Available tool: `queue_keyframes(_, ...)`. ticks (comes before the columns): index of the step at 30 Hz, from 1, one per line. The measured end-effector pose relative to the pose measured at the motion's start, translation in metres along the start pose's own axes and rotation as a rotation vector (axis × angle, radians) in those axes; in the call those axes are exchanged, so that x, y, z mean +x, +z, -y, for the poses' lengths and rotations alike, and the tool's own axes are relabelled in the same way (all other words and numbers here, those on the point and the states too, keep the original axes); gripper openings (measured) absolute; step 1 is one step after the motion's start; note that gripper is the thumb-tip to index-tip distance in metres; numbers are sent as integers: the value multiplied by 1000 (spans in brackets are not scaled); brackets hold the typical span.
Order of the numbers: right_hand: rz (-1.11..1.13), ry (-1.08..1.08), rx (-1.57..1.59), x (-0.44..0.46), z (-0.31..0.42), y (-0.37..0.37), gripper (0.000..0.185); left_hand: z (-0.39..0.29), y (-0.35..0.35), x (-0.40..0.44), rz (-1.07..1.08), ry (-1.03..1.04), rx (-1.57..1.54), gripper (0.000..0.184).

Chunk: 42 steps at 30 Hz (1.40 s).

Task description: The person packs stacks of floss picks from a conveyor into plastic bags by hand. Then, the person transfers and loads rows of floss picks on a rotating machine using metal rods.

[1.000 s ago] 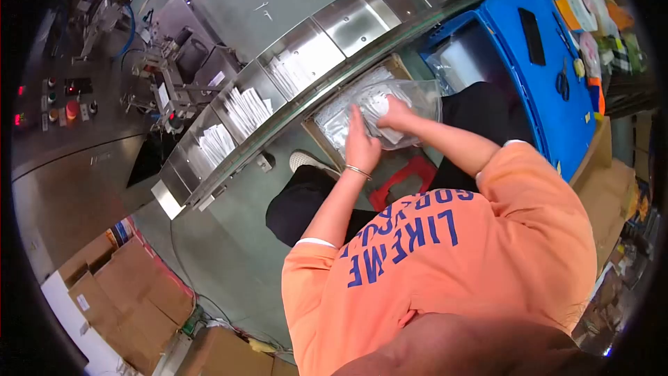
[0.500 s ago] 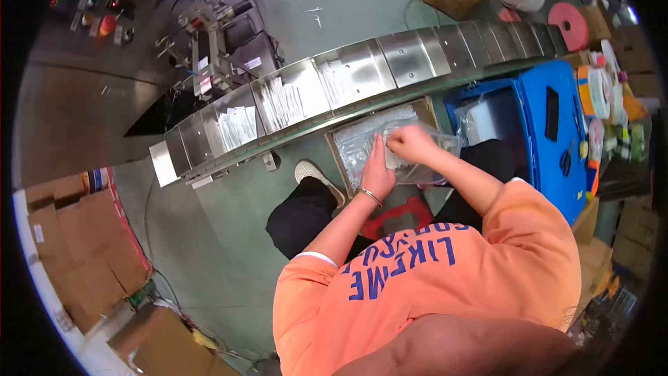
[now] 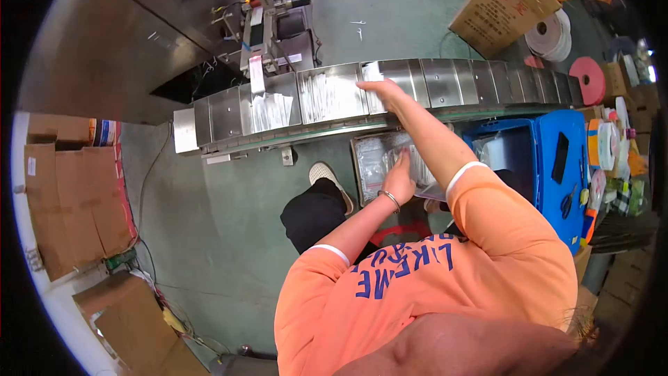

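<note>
1. Right hand (image 3: 385, 94): upper centre, fingers extended over the metal conveyor (image 3: 445, 85), just beside white packets (image 3: 372, 72); whether it gripped any could not be told.
2. Left hand (image 3: 399, 182): centre of the frame, fingers against the bagged packets (image 3: 419, 169), apparently to steady them; its grip could not be told.
3. White packets, remainder: upper centre, lying in separate conveyor sections, presumably to keep batches apart.
4. Carton (image 3: 359, 175): centre, below the conveyor, probably for easy reach.
5. Blue bin (image 3: 550, 125): right of frame, scissors (image 3: 567, 204) on it, likely for handiness.
</note>
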State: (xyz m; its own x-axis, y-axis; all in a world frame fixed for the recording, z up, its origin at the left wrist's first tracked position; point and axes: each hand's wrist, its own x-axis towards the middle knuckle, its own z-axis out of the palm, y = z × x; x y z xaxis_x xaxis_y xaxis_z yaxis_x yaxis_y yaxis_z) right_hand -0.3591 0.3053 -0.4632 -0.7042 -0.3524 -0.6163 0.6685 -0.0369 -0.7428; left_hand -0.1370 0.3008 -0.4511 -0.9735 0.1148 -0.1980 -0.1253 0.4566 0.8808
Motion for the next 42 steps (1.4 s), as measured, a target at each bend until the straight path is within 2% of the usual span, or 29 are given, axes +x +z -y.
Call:
queue_keyframes(1,6,5,-17,-16,12,11,46,0,2,0,-14,13,23,73)
queue_keyframes(3,-284,-296,-237,-49,31,29,35,-2,2,0,1,2,7,73)
queue_keyframes(4,-207,-446,-125,-38,23,32,31,-4,0,0,29,-4,4,73)
queue_keyframes(5,-194,-438,-132,-35,22,42,31,-6,-1,1,18,-16,-1,73)
queue_keyframes(7,-287,-488,-524,-43,27,75,33,-15,-9,0,141,-114,-58,71)
queue_keyframes(8,-234,-410,-603,-22,16,77,36,-18,-9,-1,85,-107,-63,61)
queue_keyframes(9,-191,-344,-584,12,-7,71,43,-7,4,3,74,-103,-56,61)
queue_keyframes(11,-340,-184,-873,21,-12,85,53,29,34,15,118,51,-33,39)
queue_keyframes(12,-325,-126,-926,10,-5,96,68,-1,5,11,32,208,-55,36)
queue_keyframes(13,-319,-130,-931,16,-9,104,68,-8,-5,9,23,207,-55,36)
queue_keyframes(15,-548,-195,-829,29,-20,115,80,-12,-12,6,151,115,-40,38)
queue_keyframes(17,-491,-127,-754,31,-14,108,80,-12,-13,6,148,165,-84,39)
queue_keyframes(19,-39,39,-543,16,3,103,70,-3,-3,9,133,216,-127,42)
queue_keyframes(20,32,24,-514,26,-2,99,56,12,14,11,92,207,-120,44)
queue_keyframes(23,181,148,-426,24,3,98,47,10,12,10,94,146,-117,49)
queue_keyframes(25,150,116,-454,31,-3,97,45,3,3,9,137,95,-123,50)
queue_keyframes(27,-79,-14,-635,34,-10,96,47,0,-1,9,210,51,-102,49)
queue_keyframes(29,-62,-45,-635,33,-13,90,48,-4,-5,9,205,106,-72,49)
queue_keyframes(31,-258,-196,-761,9,-6,99,48,-7,-8,5,204,152,-38,48)
queue_keyframes(32,-330,-215,-835,30,-21,87,64,-8,-9,4,107,220,-77,43)
queue_keyframes(33,-326,-216,-835,34,-25,89,64,-9,-9,3,9,288,-115,39)
queue_keyframes(34,-298,-192,-630,36,-28,92,76,1,4,5,12,158,-170,39)
queue_keyframes(35,-267,-169,-424,38,-30,96,88,9,17,7,9,157,-166,39)
queue_keyframes(37,-285,-157,-324,35,-32,114,94,7,11,10,224,76,-90,44)
queue_keyframes(38,-295,-152,-222,34,-28,130,101,22,29,8,164,69,-83,43)
queue_keyframes(39,-188,-110,-140,17,-14,146,99,13,21,6,-78,196,-416,45)
queue_keyframes(40,-64,-80,-63,-5,1,156,98,35,44,12,-32,227,-398,46)
queue_keyframes(41,-113,-107,-217,25,-12,153,126,49,68,22,-95,376,-41,45)
queue_keyframes(42,-124,-160,-203,50,-29,149,128,51,20,46,-137,408,36,45)
